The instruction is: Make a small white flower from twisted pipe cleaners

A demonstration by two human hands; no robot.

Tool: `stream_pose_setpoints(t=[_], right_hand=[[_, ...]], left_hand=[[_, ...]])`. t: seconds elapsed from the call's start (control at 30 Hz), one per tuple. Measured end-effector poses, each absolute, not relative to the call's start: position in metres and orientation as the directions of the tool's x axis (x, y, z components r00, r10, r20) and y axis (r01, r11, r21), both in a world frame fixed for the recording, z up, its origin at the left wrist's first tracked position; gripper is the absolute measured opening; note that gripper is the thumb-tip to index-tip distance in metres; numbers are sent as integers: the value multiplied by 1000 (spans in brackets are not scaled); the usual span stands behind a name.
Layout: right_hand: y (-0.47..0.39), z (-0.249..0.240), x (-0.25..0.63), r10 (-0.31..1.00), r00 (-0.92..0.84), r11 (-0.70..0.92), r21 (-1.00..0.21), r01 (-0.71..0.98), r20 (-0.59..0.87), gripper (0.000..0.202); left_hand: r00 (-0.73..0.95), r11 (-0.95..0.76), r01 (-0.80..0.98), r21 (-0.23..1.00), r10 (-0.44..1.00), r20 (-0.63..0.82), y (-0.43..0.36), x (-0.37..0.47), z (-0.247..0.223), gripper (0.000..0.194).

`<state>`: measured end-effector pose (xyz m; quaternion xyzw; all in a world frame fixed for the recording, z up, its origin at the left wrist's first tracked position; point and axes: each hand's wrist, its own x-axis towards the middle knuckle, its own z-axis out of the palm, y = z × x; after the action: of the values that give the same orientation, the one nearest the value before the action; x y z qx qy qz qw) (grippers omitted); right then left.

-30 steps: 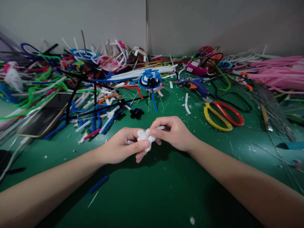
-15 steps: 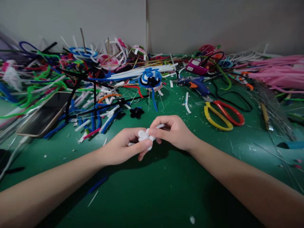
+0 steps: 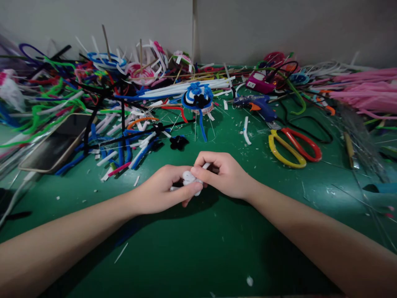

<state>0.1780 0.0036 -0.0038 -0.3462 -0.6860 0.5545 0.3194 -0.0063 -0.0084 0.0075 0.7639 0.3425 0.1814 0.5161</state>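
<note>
On the head camera, the bare left hand (image 3: 161, 191) pinches a small white fuzzy looped pipe-cleaner piece (image 3: 187, 178) between thumb and fingers, and the bare right hand (image 3: 221, 174) grips it too, above the glossy dark-green tabletop (image 3: 192, 248), thumbs close together! Just beyond lies a black fuzzy flower shape (image 3: 179, 142); over right, scissors with yellow and red handle loops (image 3: 274, 134).

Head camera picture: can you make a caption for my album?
Left hand and right hand pinch a fluffy white piece above a green table, scissors nearby.
</note>
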Motion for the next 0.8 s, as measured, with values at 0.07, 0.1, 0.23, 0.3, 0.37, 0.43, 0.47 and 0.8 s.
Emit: stream_pose_setpoints(t=[0.07, 0.1, 0.23, 0.3, 0.37, 0.43, 0.47, 0.8], right_hand=[[3, -4, 178, 828, -559, 143, -981, 134, 44, 16], [4, -4, 178, 828, -560, 136, -981, 137, 37, 17], [5, -4, 177, 828, -560, 122, -983, 139, 24, 18], [6, -4, 177, 827, -561, 118, -985, 125, 27, 18], [6, -3, 177, 826, -564, 103, -989, 107, 25, 18], [6, -3, 178, 825, -565, 87, -992, 93, 19, 18], [6, -3, 178, 825, -565, 81, -993, 87, 18, 18], [6, -2, 177, 836, -549, 69, -995, 67, 20, 22]], left_hand=[[693, -230, 339, 912, 716, -77, -9, -6, 8, 29], [692, -229, 338, 913, 718, -75, -9, -6, 8, 29], [691, -227, 342, 912, 719, -80, -9, -6, 8, 28], [690, -226, 346, 911, 719, -84, -10, -6, 8, 28], [693, -228, 341, 912, 717, -79, -10, -6, 8, 28], [692, -223, 333, 916, 718, -77, -10, -7, 7, 27], [691, -220, 329, 918, 718, -76, -9, -7, 7, 26], [690, -192, 316, 929, 718, -86, -8, -7, 4, 27]])
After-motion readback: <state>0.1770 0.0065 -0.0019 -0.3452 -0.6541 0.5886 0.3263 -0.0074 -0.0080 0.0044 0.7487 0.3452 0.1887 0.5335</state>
